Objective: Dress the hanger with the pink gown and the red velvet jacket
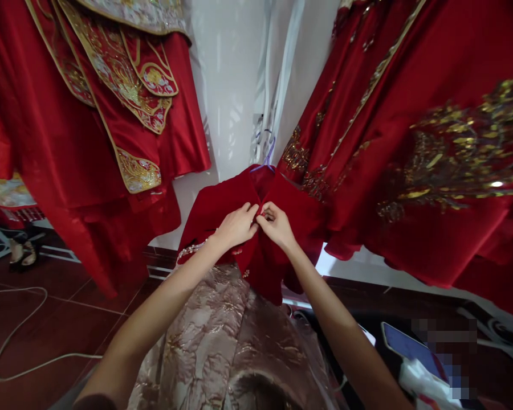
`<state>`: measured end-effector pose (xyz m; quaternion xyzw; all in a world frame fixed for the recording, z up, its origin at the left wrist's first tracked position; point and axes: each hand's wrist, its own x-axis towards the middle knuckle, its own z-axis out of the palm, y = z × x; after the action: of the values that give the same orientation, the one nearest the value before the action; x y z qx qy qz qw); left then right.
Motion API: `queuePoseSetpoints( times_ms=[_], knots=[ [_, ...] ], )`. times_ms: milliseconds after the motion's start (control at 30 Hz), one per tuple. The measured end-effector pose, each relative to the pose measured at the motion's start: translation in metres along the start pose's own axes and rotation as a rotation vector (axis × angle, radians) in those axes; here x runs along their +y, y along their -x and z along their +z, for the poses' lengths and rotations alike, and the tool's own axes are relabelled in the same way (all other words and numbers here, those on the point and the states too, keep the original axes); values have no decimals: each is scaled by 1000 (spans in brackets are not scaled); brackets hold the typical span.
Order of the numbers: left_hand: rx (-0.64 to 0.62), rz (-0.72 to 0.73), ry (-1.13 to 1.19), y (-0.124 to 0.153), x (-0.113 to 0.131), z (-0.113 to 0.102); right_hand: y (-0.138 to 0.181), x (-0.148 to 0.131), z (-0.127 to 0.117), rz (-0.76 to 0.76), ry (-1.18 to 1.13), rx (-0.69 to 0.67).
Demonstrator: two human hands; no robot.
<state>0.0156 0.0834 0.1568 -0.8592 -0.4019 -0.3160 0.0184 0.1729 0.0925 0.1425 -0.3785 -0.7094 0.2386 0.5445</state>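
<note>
A red jacket hangs in front of me on a purple hanger, with a beaded trim at its left sleeve. Both my hands meet at the front opening, below the neckline. My left hand pinches the left front edge of the jacket. Beside it, my right hand has thumb and forefinger closed on the right front edge. Whatever small fastening lies between the fingertips is too small to make out. Lower on the front, a small gold ornament shows.
Red embroidered gowns hang on the left and right. A shiny brown brocade garment lies below the jacket. At lower right are a phone and a white tissue. A pale cable and black heeled shoes are on the tiled floor.
</note>
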Motion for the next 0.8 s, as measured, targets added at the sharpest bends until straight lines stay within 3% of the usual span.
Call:
queuePoseSetpoints(
  times_ms=[100, 233, 400, 533, 800],
  knots=[
    [78, -50, 230, 2, 0, 13, 2, 2, -1, 20, -109, -51],
    [361, -234, 774, 6, 1, 32, 13, 2, -7, -6, -185, -29],
    [363, -365, 1129, 10, 4, 41, 21, 1, -12, 7, -227, -41],
    [374, -330, 1071, 13, 1, 35, 22, 1, -10, 6, -234, -41],
    [207, -82, 585, 17, 2, 10, 25, -3, -8, -14, -139, -17]
  ],
)
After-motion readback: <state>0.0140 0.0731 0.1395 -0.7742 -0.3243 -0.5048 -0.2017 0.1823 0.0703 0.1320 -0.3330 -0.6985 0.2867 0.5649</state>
